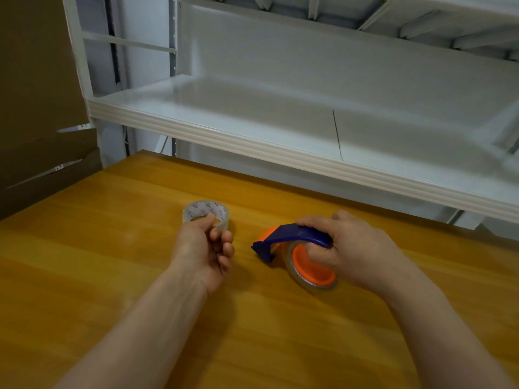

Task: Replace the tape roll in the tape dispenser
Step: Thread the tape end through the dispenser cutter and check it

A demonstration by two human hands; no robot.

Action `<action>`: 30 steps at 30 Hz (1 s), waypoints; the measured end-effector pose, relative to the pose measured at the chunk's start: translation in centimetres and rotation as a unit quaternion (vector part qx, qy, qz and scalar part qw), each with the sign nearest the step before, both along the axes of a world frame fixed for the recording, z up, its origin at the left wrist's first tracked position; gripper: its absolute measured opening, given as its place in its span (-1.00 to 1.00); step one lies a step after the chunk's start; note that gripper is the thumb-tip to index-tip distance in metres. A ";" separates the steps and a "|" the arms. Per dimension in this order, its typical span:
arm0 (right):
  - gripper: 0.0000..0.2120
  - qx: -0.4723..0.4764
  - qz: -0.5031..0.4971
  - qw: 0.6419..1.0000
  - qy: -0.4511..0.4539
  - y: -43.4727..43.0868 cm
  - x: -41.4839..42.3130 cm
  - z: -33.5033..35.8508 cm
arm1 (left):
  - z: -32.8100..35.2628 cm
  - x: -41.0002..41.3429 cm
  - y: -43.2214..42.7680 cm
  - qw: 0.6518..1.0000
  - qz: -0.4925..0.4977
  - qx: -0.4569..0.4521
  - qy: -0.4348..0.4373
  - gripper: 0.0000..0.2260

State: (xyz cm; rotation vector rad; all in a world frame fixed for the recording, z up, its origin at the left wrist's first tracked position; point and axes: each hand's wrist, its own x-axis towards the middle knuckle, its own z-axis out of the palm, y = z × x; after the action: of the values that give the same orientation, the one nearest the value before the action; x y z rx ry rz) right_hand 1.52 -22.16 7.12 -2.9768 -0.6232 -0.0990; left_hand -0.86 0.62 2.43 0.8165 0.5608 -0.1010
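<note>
1. Two bare forearms come into view from the bottom edge; no sleeve covers either one as far as the picture reaches.
2. The left hand point(203, 249) wears no glove, ring, watch or band on the parts that show.
3. The right hand point(351, 248) is likewise bare, with no glove or jewellery showing.
4. The fingers point(222, 234) have short, plain nails where these can be made out; finer detail is too blurred to tell.
5. Both wrists are uncovered.
</note>
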 end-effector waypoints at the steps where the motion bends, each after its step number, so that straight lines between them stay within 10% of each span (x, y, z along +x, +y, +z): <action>1: -0.55 -0.002 0.001 1.000 0.004 0.0 0.1 0.0 | 0.0 0.0 0.0 1.000 -0.001 0.002 0.002 -0.56; 30: -0.27 -0.035 -0.013 0.998 0.045 -0.2 -0.6 0.4 | -0.3 0.1 -0.3 0.999 -0.017 0.037 0.010 -0.65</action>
State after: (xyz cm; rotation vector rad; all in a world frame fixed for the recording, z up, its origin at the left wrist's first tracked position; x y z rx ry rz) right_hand 0.89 -22.32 7.49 -3.0368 -0.5893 0.0547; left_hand -0.75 0.33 2.16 0.8983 0.5719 -0.1198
